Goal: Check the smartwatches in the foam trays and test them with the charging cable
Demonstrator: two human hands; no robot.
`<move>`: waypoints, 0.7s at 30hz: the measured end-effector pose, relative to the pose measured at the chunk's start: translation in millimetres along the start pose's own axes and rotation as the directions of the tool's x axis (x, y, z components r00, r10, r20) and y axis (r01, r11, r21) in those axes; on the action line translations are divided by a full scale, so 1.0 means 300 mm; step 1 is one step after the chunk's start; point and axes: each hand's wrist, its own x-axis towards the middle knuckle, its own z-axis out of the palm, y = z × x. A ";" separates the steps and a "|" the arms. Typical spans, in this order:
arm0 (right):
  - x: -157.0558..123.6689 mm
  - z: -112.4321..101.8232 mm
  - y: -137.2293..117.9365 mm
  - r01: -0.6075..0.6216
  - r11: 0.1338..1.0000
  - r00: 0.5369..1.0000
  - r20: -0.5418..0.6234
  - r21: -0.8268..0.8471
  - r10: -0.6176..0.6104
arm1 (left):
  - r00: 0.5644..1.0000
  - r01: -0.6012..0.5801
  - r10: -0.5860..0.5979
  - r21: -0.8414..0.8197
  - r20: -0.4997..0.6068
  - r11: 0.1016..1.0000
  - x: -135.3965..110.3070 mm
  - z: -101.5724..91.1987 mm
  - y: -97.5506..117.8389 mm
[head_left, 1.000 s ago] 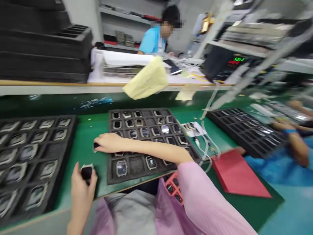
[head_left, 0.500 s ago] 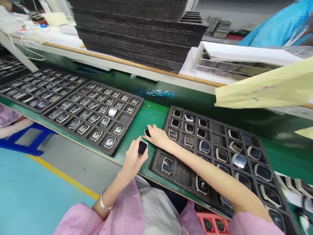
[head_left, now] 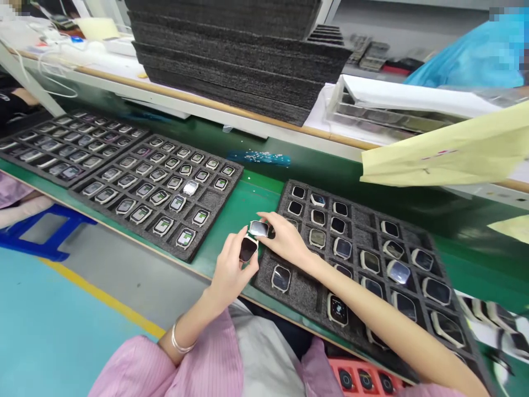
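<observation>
My left hand (head_left: 231, 267) grips a square smartwatch case (head_left: 248, 249) with a dark screen and no strap, tilted over the green bench. Just beyond it, my right hand (head_left: 283, 237) pinches a second smartwatch case (head_left: 259, 228), its glass catching a pale reflection. The two cases are close together; whether they touch I cannot tell. Beneath my right forearm lies a black foam tray (head_left: 300, 286) with similar cases in its pockets, some pockets bare. To the left, another foam tray (head_left: 212, 197) holds many cases, several with lit white and green screens.
A third full foam tray (head_left: 61, 144) lies farther left. Stacked black foam sheets (head_left: 239, 66) stand on the shelf (head_left: 339, 135) behind. Yellow paper (head_left: 446, 149) overhangs at right. A blue stool (head_left: 49, 231) and a red tray (head_left: 359, 364) are below bench height. Another person's sleeve (head_left: 12, 190) shows at left.
My right hand has come up and back toward me, and the case in it now faces up with a bright reflection. My left hand has shifted slightly right with its case.
</observation>
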 end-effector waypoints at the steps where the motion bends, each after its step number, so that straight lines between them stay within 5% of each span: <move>1: -0.017 -0.014 0.002 0.003 1.000 0.999 -0.041 0.019 -0.002 | 1.000 -0.004 0.004 0.001 -0.006 1.000 0.000 0.000 0.002; 8: -0.149 -0.112 -0.006 0.090 0.995 0.954 -0.289 0.035 -0.076 | 0.994 -0.026 0.025 0.006 0.106 1.000 -0.018 0.002 0.019; 21: -0.324 -0.206 -0.109 0.146 0.981 0.873 -0.451 -0.124 -0.187 | 0.972 -0.087 0.089 -0.018 0.216 0.996 -0.052 0.036 0.068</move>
